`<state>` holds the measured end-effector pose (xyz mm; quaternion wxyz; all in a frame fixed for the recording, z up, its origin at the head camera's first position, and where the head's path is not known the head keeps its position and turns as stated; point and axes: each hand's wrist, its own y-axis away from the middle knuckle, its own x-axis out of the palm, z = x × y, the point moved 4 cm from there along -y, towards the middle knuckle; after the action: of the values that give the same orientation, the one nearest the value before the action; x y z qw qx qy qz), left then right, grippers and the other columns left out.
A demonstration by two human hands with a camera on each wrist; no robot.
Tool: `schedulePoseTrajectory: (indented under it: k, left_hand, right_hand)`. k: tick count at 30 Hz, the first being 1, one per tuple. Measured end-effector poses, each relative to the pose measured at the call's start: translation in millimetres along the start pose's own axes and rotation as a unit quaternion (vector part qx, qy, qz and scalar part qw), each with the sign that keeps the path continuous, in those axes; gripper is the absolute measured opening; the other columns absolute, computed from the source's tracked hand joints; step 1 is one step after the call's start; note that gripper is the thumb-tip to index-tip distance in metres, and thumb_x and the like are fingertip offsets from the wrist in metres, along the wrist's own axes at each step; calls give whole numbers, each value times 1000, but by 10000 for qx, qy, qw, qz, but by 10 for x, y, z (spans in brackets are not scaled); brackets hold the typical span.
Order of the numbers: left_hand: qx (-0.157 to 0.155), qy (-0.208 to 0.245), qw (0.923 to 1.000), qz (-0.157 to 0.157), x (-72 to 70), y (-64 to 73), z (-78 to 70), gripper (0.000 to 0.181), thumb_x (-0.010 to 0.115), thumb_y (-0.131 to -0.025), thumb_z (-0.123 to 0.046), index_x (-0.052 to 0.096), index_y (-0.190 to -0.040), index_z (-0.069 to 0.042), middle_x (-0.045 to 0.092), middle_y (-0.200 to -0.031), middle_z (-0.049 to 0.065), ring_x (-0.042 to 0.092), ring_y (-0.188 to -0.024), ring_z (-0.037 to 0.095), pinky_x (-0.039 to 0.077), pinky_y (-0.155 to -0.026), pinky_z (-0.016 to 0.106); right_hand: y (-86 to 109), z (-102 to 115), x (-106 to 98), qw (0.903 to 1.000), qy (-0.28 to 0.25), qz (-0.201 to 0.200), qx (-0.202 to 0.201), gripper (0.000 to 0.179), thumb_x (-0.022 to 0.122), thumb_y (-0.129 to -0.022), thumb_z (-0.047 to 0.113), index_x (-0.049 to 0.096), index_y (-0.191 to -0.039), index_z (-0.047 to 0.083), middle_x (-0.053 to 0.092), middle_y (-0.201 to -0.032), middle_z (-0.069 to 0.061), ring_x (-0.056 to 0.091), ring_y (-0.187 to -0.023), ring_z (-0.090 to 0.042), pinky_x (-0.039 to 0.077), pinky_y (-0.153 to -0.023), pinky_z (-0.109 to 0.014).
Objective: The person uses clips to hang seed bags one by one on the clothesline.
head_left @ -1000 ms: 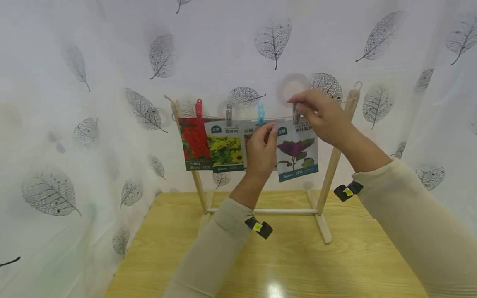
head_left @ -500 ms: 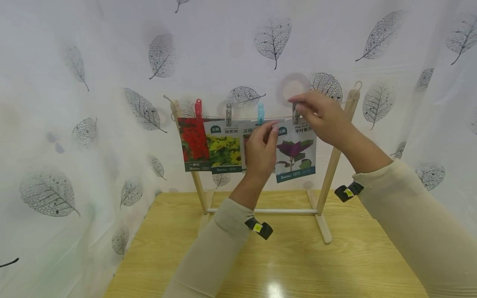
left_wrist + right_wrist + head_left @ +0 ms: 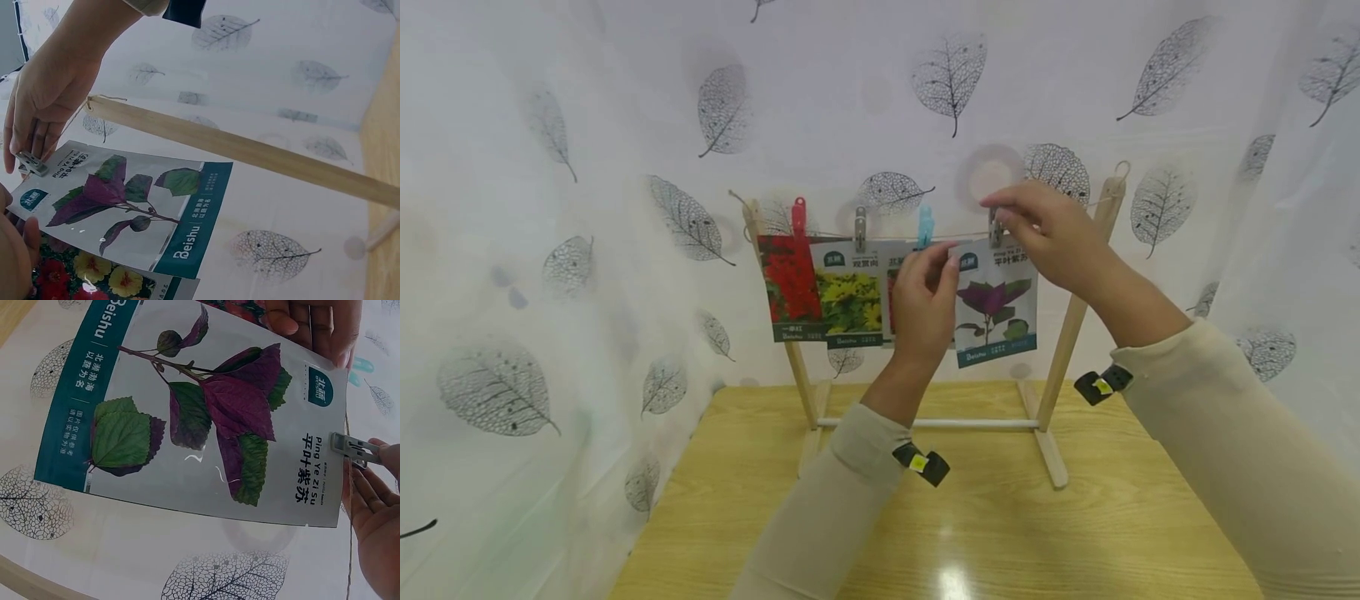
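A seed packet with purple-green perilla leaves hangs at the right end of a string. My left hand pinches its upper left corner between thumb and fingers. With thumb and fingers my right hand holds a grey clothespin at the packet's top edge. In the right wrist view, the clothespin sits over the string and the packet's edge. Behind my left hand a third packet is mostly hidden, under a light blue clothespin.
A red-flower packet under a red clothespin and a yellow-flower packet under a grey one hang to the left. The string runs between two wooden posts of a stand on the wooden table. A leaf-print curtain hangs behind.
The perilla packet has shifted slightly left, and the hanging packets to its left have swung a little. Both hands stay almost in place, with the same grips.
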<state>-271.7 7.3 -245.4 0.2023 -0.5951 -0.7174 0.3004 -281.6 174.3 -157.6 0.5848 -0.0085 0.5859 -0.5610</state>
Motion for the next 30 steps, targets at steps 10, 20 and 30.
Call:
schedulePoseTrajectory:
  k: [10,20,30]
  left_hand:
    - [-27,217,9997,-137,-66,34,31,22,57,-104,-20,63,-123,-10,58,-110,6,56,-94,12,52,-83,23]
    - [-119,312,9993,-149,-85,46,91,17,57,-103,-14,65,-116,-7,58,-108,9,53,-89,11,49,-78,22]
    - [-144,398,9990,-113,-115,88,99,14,57,-102,-9,66,-112,-5,59,-108,9,52,-82,11,47,-69,21]
  right_hand:
    - [4,12,-8,9999,64,-121,-58,26,53,-105,13,67,-126,7,65,-130,-15,58,-123,-32,46,-104,-53]
    - [-4,26,13,9997,18,-209,-148,25,55,-104,11,68,-124,6,64,-128,-15,57,-122,-30,49,-104,-51]
    - [-4,24,20,9996,138,-172,-173,25,55,-104,12,68,-124,4,64,-127,-15,57,-122,-31,49,-103,-51]
